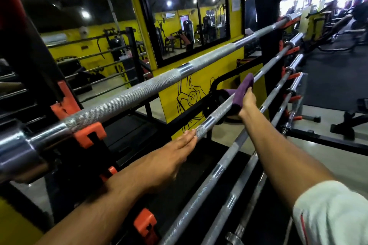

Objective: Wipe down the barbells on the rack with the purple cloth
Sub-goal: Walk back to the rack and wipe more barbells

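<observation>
The purple cloth (242, 91), a soft napped fabric folded into a thick pad, is wrapped over a steel barbell (216, 117) a little to the right of the picture's middle, toward two o'clock from centre; the right hand (247, 103) grips it, fingers curled round cloth and bar together, with a pale sleeve (330, 213) on that upper arm at the five o'clock corner. This bar is a slim round shaft with cross-hatched knurled bands broken by smooth polished rings, and its long axis runs on a diagonal from seven o'clock up to one o'clock, the far end pointing away into the room. The left hand (175, 151) lies on the same shaft nearer the camera, toward seven o'clock from the cloth, fingers straight and together with the tips touching the knurling. Above it, toward eleven o'clock, a thicker upper barbell (139, 89) runs on a like diagonal, its bright chrome collar at nine o'clock resting in orange plastic hooks (89, 133) on the black steel rack (266, 26). More knurled bars (225, 161) lie parallel below, toward five o'clock. Behind stands a yellow wall (199, 83) with a black line drawing and framed mirrors (185, 22)
</observation>
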